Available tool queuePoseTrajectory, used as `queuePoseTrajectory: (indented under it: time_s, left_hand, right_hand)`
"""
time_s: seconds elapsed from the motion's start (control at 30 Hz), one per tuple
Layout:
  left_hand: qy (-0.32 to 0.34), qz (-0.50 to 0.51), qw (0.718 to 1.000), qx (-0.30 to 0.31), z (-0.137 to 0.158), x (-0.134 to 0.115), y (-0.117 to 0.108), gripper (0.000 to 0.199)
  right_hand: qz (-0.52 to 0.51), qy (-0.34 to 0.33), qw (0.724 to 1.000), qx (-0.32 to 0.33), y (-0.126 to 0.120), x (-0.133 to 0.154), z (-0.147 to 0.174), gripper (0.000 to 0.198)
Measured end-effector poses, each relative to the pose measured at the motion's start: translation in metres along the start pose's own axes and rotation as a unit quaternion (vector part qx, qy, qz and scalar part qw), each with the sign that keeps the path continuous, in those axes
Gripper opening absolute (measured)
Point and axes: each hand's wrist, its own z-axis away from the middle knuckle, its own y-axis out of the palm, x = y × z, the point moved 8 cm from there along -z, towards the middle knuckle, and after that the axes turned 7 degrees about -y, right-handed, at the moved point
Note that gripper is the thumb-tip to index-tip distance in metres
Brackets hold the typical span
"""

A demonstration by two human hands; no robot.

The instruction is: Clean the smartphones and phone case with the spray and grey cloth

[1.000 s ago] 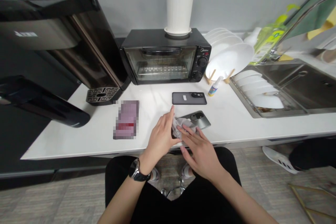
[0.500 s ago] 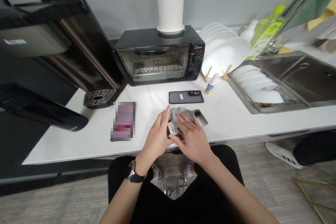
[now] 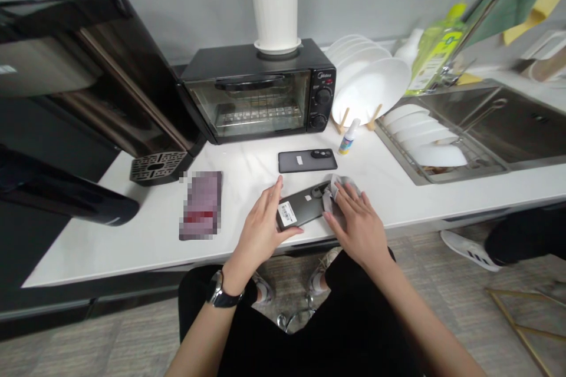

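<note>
Phone [image 3: 303, 209] lies aslant near the front edge of the white counter [image 3: 245, 188]; left hand [image 3: 260, 221] grips its left end between thumb and fingers, presumably as a brace; right hand [image 3: 360, 227] presses grey cloth [image 3: 328, 195] over the right end, finger closure undeterminable; oven [image 3: 256, 100] stands toward the back edge; sink [image 3: 526, 129] at right; grey wall [image 3: 190, 0] behind.

The cloth [image 3: 329, 195] has slid rightward along the grey phone [image 3: 306, 207].
</note>
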Motion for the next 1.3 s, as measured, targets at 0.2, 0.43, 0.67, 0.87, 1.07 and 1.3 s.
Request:
queuePoseTrajectory:
  time_s: [0.2,0.43,0.67,0.87,1.07,1.3]
  left_hand:
    - [0.006,0.023,1.0,0.004,0.002,0.003,0.002,0.118]
    - [-0.01,0.004,1.0,0.001,0.002,0.006,0.004,0.122]
    - [0.012,0.0,1.0,0.005,0.0,-0.001,0.002,0.126]
    - [0.013,0.013,1.0,0.007,0.002,0.002,0.003,0.121]
    - [0.001,0.005,1.0,0.005,0.003,0.007,0.006,0.117]
    - [0.001,0.005,1.0,0.011,0.002,0.003,0.004,0.127]
  right_hand:
    - [-0.093,-0.075,0.992,0.047,0.025,0.068,-0.031,0.06]
    - [-0.135,-0.112,0.981,0.078,0.014,0.093,0.008,0.05]
    - [-0.004,-0.003,1.0,0.005,-0.001,0.003,0.007,0.056]
    - [-0.061,-0.044,0.997,0.024,0.021,0.043,-0.032,0.055]
    - [-0.162,-0.118,0.976,0.082,0.025,0.11,-0.01,0.054]
    - [-0.037,-0.034,0.998,0.025,0.0,0.032,0.023,0.048]
